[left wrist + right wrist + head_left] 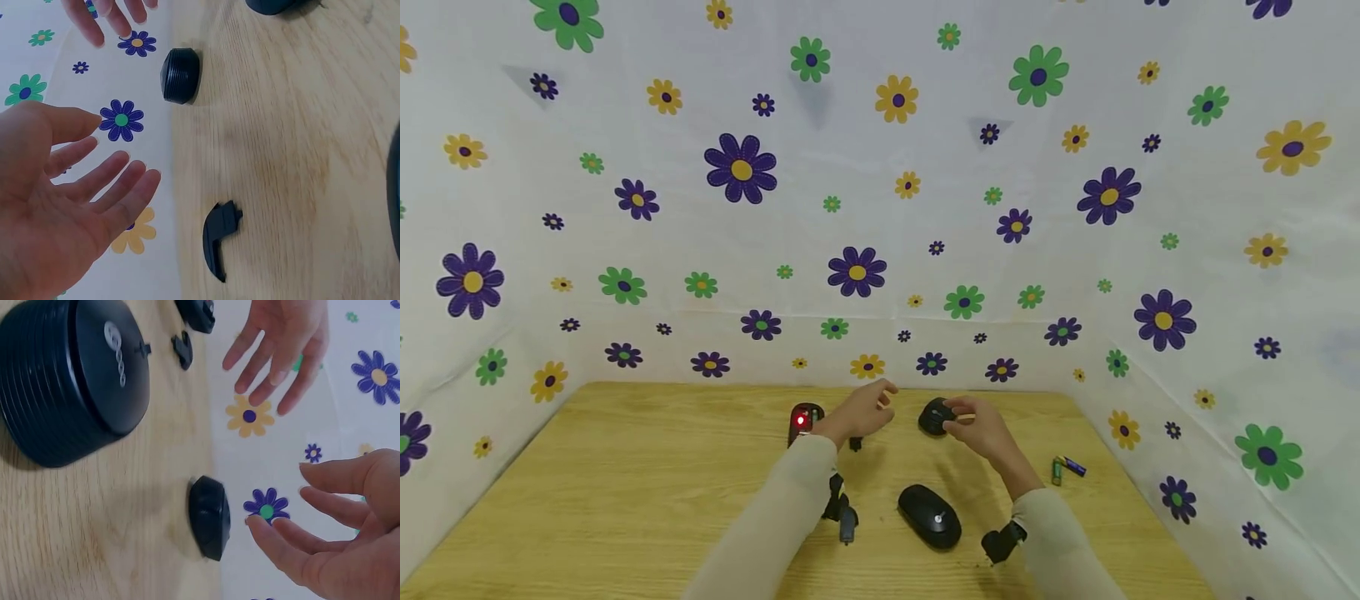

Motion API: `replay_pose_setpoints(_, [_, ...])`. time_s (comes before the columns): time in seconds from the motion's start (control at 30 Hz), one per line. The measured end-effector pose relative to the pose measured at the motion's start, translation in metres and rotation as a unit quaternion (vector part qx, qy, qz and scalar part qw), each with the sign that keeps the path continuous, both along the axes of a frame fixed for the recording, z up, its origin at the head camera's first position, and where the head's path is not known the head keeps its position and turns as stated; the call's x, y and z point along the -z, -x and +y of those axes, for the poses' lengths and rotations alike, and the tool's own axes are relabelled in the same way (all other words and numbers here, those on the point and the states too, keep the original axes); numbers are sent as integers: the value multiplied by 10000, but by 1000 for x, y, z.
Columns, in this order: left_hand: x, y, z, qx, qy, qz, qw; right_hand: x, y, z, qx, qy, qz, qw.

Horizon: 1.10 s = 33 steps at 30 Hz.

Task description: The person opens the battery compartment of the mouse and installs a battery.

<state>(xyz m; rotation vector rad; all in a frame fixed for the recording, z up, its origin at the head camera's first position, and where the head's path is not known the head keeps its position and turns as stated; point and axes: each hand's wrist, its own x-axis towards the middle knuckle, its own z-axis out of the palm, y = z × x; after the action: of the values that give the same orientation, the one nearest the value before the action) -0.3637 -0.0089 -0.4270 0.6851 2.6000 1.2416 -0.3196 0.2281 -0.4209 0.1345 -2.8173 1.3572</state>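
Note:
My left hand [862, 412] hovers over the back of the table, fingers spread and loosely bent, holding nothing. Below it lies a small black curved cover [215, 234]. Left of that hand a dark mouse [793, 434] lies upside down, a red light and a battery showing. My right hand [977, 427] hangs in the air by a black mouse [209, 519]. In the right wrist view its fingers [275, 547] are apart from that mouse and the palm is bare. Another black mouse [929, 517] with a white logo sits closer, between the forearms.
Two small batteries, one green [1057, 472] and one blue [1075, 467], lie together on the right side of the wooden table [625, 500]. A white flowered cloth [865, 225] stands behind and on both sides. Each wrist carries a black camera mount.

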Motion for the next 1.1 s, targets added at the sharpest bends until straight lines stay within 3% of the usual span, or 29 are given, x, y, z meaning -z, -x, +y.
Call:
replay_pose_setpoints(0.27, [7, 11, 20, 2, 108, -99, 9999, 9, 13, 0, 14, 371, -356, 9987])
replay_pose_setpoints(0.43, [11, 20, 32, -59, 42, -167, 9998, 16, 22, 1, 177, 533, -344, 9978])
replay_pose_setpoints(0.7, [28, 36, 53, -168, -209, -285, 9992, 32, 34, 6, 400, 1021, -274, 9936])
replay_pose_setpoints(0.93, [44, 44, 64, -356, 35, -256, 9990, 41, 39, 7, 621, 1352, -405, 9880])
replay_pose_setpoints(1.1, [52, 54, 74, -283, 122, -98, 9995, 43, 45, 10, 593, 1441, -475, 9866])
